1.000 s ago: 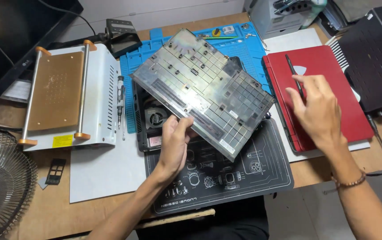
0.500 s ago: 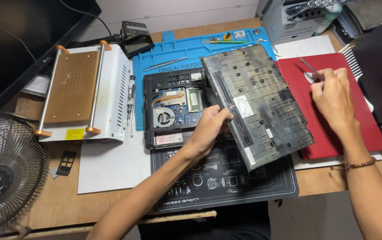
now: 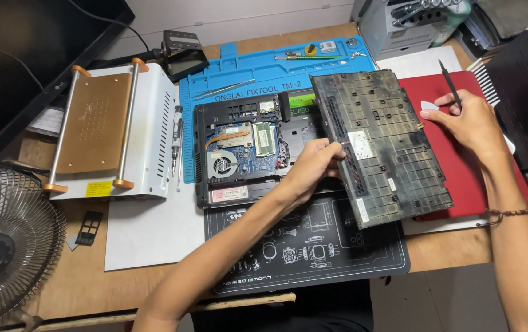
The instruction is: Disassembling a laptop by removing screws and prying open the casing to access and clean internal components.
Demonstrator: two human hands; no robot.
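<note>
Gripping the bottom cover (image 3: 384, 144) right of the opened laptop (image 3: 245, 154), left hand (image 3: 313, 169) might drop it; right hand (image 3: 470, 123) pinches a spudger (image 3: 449, 83).

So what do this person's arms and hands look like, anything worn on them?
Both forearms are bare, with no sleeves or gloves in view. The right hand has a thin dark beaded bracelet at the wrist. The left hand shows no rings, watch or bracelet.

- A dusty grey-black laptop bottom cover (image 3: 379, 142) is seen, gridded with ribs.
- A bright blue mat (image 3: 258, 74) is laid far.
- A red sheet (image 3: 454, 147) is seen right.
- A black mat (image 3: 307, 246) is printed with white line drawings.
</note>
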